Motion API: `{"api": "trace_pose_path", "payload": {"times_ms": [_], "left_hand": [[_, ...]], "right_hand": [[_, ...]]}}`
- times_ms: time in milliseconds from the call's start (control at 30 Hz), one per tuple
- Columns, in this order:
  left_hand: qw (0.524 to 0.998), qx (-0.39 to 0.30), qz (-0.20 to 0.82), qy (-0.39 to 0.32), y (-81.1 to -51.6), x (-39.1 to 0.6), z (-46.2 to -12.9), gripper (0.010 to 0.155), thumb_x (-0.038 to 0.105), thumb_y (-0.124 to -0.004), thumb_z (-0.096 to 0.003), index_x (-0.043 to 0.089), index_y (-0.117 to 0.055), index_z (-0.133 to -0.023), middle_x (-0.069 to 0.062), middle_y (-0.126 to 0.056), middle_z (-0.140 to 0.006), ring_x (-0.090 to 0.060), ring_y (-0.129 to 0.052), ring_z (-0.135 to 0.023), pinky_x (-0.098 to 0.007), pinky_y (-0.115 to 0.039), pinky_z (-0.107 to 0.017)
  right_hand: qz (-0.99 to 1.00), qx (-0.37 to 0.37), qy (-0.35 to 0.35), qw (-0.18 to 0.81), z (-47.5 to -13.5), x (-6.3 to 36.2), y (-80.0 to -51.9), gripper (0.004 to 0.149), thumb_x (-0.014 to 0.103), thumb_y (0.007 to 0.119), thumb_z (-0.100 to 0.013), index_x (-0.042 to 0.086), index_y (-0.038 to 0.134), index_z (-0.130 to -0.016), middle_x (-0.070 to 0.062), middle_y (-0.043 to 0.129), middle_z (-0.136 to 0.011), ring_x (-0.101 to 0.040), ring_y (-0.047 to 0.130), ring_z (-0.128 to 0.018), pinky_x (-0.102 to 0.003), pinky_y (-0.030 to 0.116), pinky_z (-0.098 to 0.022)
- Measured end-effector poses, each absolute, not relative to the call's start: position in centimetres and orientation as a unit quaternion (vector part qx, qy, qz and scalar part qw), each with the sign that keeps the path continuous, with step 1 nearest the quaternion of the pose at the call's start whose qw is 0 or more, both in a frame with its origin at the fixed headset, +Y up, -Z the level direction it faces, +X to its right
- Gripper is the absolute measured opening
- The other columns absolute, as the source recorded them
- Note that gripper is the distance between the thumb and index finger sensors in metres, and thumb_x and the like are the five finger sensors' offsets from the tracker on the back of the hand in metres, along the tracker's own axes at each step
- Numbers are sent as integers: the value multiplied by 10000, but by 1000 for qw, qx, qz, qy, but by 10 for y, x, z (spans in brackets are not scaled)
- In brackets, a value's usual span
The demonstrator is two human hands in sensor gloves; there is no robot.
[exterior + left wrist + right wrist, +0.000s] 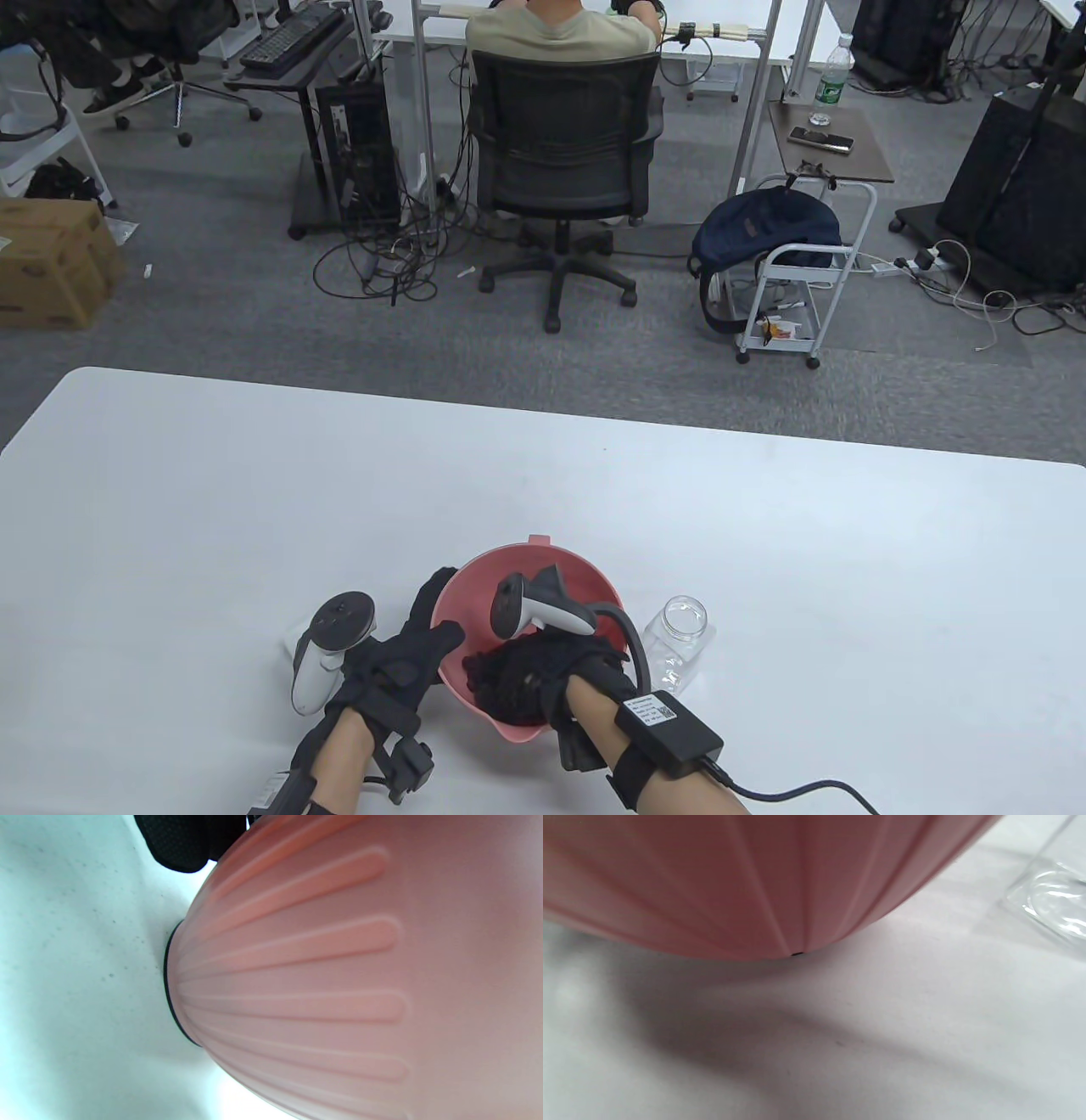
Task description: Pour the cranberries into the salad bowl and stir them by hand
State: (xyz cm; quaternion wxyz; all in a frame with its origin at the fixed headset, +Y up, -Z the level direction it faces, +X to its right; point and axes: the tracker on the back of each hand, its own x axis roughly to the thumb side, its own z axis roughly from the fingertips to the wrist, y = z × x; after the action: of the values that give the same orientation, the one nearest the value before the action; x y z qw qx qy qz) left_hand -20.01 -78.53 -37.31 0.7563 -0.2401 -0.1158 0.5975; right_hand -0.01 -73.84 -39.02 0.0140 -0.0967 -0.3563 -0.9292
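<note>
A pink ribbed salad bowl (585, 581) stands near the table's front edge, and its outer wall fills the left wrist view (339, 984) and the right wrist view (734, 878). My left hand (441, 607) grips the bowl's left rim, thumb over the rim and fingers (182, 840) round the outside. My right hand (509, 675) reaches down inside the bowl; its fingertips and the bowl's contents are hidden under the glove. An empty clear jar (679, 632) lies tilted on the table just right of the bowl, its base showing in the right wrist view (1052, 899).
The white table (254, 509) stretches wide to the left, right and beyond the bowl. Past its far edge lies grey carpet, with a person seated on an office chair (560, 144) and a small white cart (797, 280).
</note>
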Motion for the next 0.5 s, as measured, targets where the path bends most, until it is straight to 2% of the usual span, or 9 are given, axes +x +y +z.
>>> {"api": "trace_pose_path", "payload": {"times_ms": [200, 400, 500], "left_hand": [[756, -239, 598, -115, -786, -200, -373, 721, 596, -560, -609, 486, -78, -1134, -88, -295, -1274, -447, -487, -1112, -524, -608, -780], [756, -239, 598, -115, -786, -200, -372, 721, 596, -560, -610, 485, -79, -1135, -90, -295, -1274, -449, -485, -1112, -524, -608, -780], [756, -239, 599, -115, -786, -201, -372, 722, 596, -560, -610, 485, -79, -1136, -90, -294, -1275, -449, -485, -1112, -525, -607, -780]], "right_hand": [[-935, -105, -337, -3, -390, 1, -736, 615, 814, 725, -382, 764, 504, -954, 545, 657, -1097, 208, 693, -1111, -271, 768, -831], [-936, -104, -336, -2, -390, 0, -737, 648, 819, 707, -404, 759, 428, -986, 526, 501, -1168, 136, 527, -1193, -323, 697, -866], [-933, -99, -345, 7, -391, 0, -738, 668, 825, 684, -427, 745, 373, -1013, 483, 405, -1202, -25, 479, -1218, -363, 669, -868]]}}
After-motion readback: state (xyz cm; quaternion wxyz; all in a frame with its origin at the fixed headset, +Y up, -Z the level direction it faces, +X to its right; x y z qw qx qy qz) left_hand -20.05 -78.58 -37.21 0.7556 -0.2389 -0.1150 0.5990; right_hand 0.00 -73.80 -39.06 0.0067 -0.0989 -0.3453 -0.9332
